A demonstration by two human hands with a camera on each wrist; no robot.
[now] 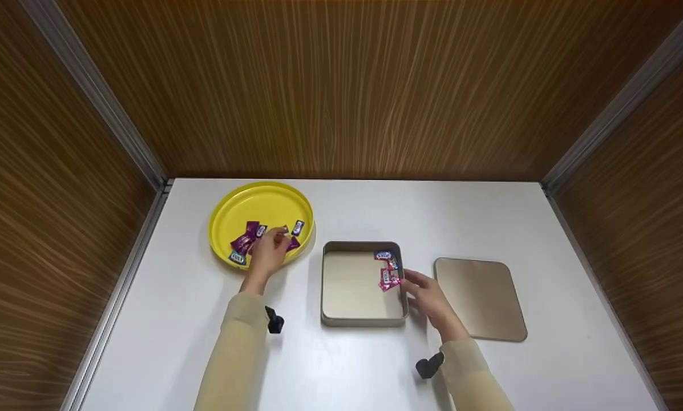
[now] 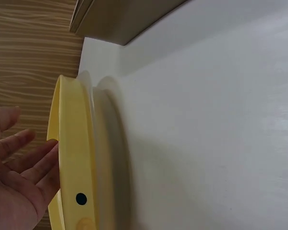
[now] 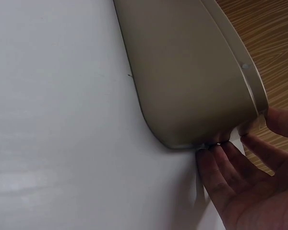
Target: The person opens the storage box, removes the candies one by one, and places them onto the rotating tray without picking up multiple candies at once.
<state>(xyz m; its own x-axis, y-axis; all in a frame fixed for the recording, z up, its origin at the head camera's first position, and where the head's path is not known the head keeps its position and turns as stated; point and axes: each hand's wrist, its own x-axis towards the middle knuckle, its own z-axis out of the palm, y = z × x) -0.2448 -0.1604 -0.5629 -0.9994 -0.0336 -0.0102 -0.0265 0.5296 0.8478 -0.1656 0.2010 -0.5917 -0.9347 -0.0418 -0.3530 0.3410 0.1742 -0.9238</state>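
Over the near side of a round yellow tray (image 1: 261, 197), my left hand (image 1: 268, 251) reaches down among small wrapped candies (image 1: 243, 243). In the left wrist view its fingers (image 2: 36, 165) extend loosely past the tray's rim, the thumb apart from them. A square metal tin (image 1: 352, 285) stands uncovered in the middle of the table, several candies (image 1: 386, 277) along its right inner side. My right hand (image 1: 429, 297) touches the tin's right wall, fingertips against the outside and one digit up at the rim, as the right wrist view shows.
Right of the tin a flat metal lid (image 1: 481, 299) lies on the white table (image 1: 375, 371). Wood-grain panels (image 1: 352, 85) enclose the table at the back and both sides. Dark wrist cameras (image 1: 274, 321) jut from both sleeves.
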